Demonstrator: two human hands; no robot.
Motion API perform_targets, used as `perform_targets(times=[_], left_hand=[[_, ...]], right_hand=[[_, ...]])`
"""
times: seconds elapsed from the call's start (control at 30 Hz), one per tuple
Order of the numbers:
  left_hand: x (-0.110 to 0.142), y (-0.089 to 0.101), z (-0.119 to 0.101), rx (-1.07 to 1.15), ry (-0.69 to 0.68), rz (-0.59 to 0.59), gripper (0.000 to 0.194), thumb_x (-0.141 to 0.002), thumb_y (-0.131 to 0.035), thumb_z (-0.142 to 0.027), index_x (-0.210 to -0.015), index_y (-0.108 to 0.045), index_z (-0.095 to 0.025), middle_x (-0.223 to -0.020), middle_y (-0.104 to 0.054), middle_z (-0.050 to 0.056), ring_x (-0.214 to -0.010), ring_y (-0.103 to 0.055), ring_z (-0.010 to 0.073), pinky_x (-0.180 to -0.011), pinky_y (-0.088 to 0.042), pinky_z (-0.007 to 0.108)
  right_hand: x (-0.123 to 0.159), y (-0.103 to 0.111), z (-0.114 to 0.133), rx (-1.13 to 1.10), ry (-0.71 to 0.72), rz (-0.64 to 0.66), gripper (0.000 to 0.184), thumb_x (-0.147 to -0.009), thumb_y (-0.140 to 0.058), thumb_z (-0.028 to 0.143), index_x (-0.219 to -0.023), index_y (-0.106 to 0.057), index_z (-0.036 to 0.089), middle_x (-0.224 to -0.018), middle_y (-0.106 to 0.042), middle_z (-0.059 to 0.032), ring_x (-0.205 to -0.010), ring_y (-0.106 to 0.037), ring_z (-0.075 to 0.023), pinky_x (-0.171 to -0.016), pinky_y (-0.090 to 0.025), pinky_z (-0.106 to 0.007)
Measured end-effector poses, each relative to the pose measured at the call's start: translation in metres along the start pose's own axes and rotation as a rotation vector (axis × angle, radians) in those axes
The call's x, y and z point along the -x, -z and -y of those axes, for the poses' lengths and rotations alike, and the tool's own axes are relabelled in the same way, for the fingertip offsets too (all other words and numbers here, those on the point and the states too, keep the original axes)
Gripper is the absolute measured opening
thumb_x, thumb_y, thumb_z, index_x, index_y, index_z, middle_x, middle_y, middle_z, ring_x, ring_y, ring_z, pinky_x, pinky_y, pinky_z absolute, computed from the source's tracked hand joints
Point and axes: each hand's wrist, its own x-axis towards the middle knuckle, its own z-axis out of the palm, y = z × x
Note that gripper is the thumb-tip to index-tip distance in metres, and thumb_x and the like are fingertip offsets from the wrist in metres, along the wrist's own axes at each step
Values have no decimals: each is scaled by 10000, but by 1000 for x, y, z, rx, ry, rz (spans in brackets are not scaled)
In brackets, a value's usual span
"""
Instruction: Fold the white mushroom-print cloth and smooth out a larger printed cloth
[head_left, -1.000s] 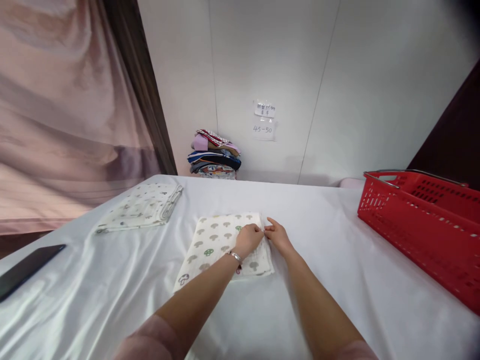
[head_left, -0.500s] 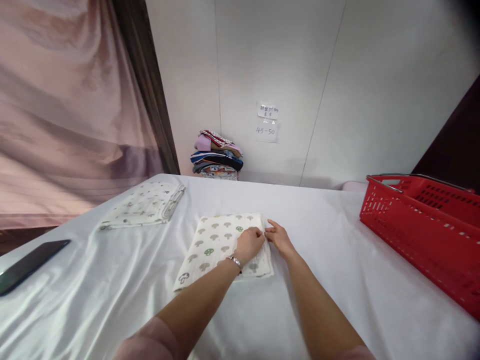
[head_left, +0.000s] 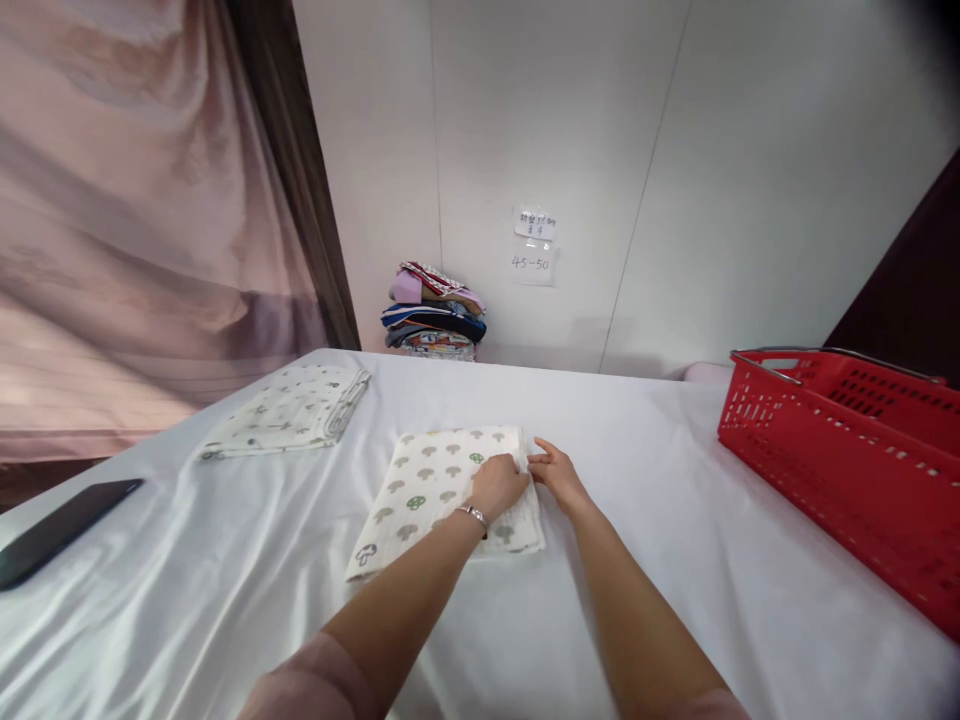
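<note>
Folded mushroom-print cloth lies flat on the white tablecloth. Left hand pinches its right edge; right hand meets that edge, grip unverifiable. Recommended: light fingertip pressure, layers flush, corners square, no dragging

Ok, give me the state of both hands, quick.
Left hand: fingers curled near the cloth's right edge; grip can't be told.
Right hand: loosely open, fingertips at that edge.

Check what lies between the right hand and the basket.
Only white sheet lies between the right hand and the basket, as the head view shows.
</note>
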Motion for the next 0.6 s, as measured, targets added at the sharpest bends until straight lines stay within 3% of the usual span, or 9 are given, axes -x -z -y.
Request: perform_targets(times=[0.23,0.6], left_hand=[[-6,4,3,27,16,52,180,-701,-501,-255,-730,-644,-149,-733,-668,75,-689,-611,177,-556,-389,235],[-5,4,0,26,45,40,188,-709,-488,-240,-757,-648,-153,-806,-673,95,-769,-615,206,-597,-405,255]], right_hand=[[2,-1,1,4,23,26,704,-602,-554,87,-1288,-402,116,-791,-628,-28,-646,-570,-124,-612,-467,-242],[3,0,3,31,29,14,679,-600,-572,73,-1264,-433,102,-799,-620,-30,-654,-564,-123,-618,-463,-245]])
